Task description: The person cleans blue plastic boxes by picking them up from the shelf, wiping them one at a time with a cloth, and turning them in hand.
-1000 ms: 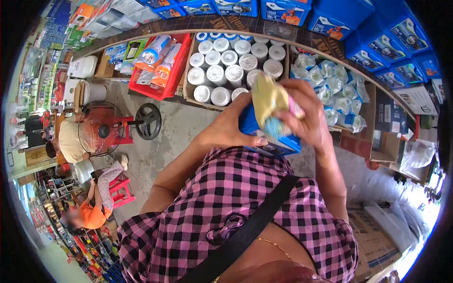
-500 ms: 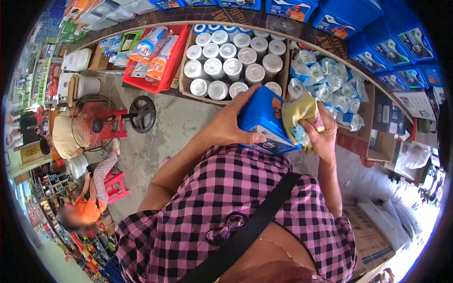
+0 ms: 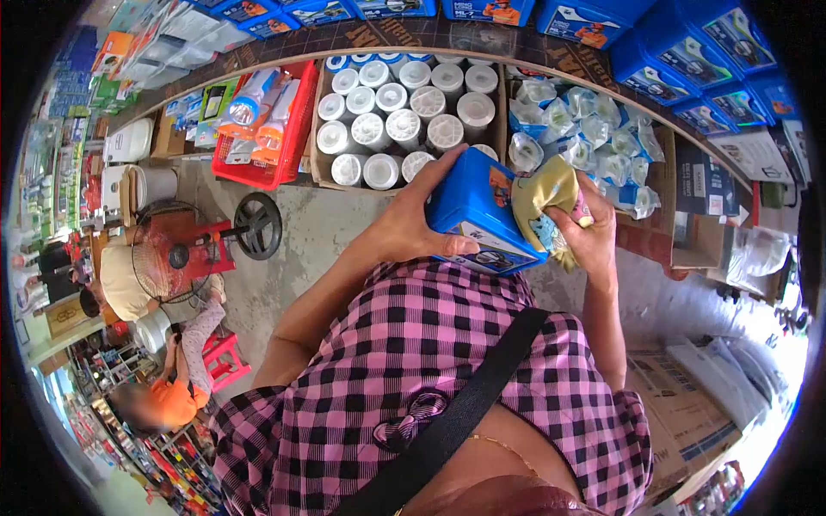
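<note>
A blue printed box (image 3: 469,199) is held in front of my chest, tilted, with pictures on its faces. My left hand (image 3: 411,219) wraps around its left end, thumb along the near face and fingers over the far side. In my right hand (image 3: 592,230) is a bunched yellow cloth (image 3: 544,193) with pink and pale blue patches. The cloth presses against the right end of the box. My right fingers are closed into the fabric. The far-side fingertips of my left hand are partly hidden by the box.
Beyond my hands stand a carton of white cylinders (image 3: 404,125), a red basket of flashlights (image 3: 303,129) and wrapped bulb-like items (image 3: 594,138). Blue boxes (image 3: 701,52) line the shelf above. At left are a fan (image 3: 176,254) and a seated person in orange (image 3: 172,402).
The view has shifted slightly, so the shelf goods appear further left. The box and cloth stay in my hands, with the cloth still at the box's right end.
</note>
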Demonstrator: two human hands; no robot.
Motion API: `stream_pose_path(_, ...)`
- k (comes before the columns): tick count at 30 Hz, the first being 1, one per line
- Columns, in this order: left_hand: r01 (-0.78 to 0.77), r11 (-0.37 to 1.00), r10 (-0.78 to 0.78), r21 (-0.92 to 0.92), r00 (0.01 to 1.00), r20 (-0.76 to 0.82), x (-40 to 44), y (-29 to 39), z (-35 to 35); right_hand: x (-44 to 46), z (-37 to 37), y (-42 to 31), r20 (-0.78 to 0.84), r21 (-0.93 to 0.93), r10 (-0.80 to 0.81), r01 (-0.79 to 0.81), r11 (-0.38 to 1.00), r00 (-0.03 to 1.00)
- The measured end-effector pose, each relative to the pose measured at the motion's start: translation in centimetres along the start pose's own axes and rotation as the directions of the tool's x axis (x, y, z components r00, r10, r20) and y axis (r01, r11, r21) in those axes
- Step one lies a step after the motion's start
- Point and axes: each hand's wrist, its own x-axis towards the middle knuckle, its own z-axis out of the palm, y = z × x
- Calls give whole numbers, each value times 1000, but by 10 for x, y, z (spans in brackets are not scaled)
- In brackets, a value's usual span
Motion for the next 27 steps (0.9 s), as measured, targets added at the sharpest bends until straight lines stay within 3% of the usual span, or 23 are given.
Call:
stream_pose_path(3, -20, 1000, 21, -17, 999, 26, 9, -2, -2, 10, 2, -17, -7, 10, -50, 50, 999, 999)
stream_pose_path(5, -103, 995, 103, -18, 994, 43, 15, -4, -2, 36, 9, -30, 100, -67, -259, 267, 961, 961)
stream_pose_path(7, -53, 998, 50, 40, 996, 67, 13, 3, -3, 57, 23, -29, 83, -45, -305, 310, 950, 949)
stream_pose_path(8, 41, 998, -38, -48, 996, 78, 12, 4, -1, 62, 28, -29, 78, -23, -349, 352, 936, 934)
stream_pose_path(9, 136, 981, -124, -137, 988, 95, 11, 6, 0, 60, 28, -27, 69, -21, -347, 349, 937, 935)
stream_pose_path(11, 163, 983, -154, -88, 983, 102, 12, 3, -4, 56, 25, -20, 116, 1, -265, 267, 964, 957)
stream_pose_path(13, -12, 1000, 12, -17, 1000, 24, 12, -5, -4, 39, 14, -7, 129, 27, -251, 250, 968, 959)
stream_pose_path(15, -4, 1000, 5, -29, 1000, 9, 12, 0, -9, 22, 7, -2, 24, 51, -77, 76, 996, 997)
stream_pose_path(17, -29, 1000, 29, 5, 999, 25, 14, 0, -12, 22, 5, -10, -10, 126, -39, 40, 991, 999)
stream_pose_path(20, -109, 994, 109, -6, 988, 114, 25, 2, -10, 47, 6, -23, 152, -71, -258, 271, 960, 954)
stream_pose_path(21, -6, 1000, 2, 19, 983, 183, 26, 11, -11, 59, 11, -35, 109, -72, -301, 310, 948, 947)
stream_pose_path(23, 7, 1000, -9, 9, 972, 235, 31, 8, -7, 82, 17, -29, 110, -57, -250, 257, 965, 962)
stream_pose_path(24, -1, 1000, -3, 16, 968, 250, 33, 5, -7, 88, 19, -20, 117, 153, -18, 0, 988, 993)
stream_pose_path(25, -83, 996, 74, 32, 972, 223, 33, 0, -8, 91, 25, -5, 174, 352, 203, -253, 901, 964)
stream_pose_path(26, -164, 985, 152, 47, 969, 195, 32, -2, -8, 92, 29, 23, 205, 606, 193, -279, 745, 960)
stream_pose_path(27, -173, 984, 160, 50, 966, 204, 32, -2, -6, 85, 41, 48, 158, 623, 302, -332, 708, 940)
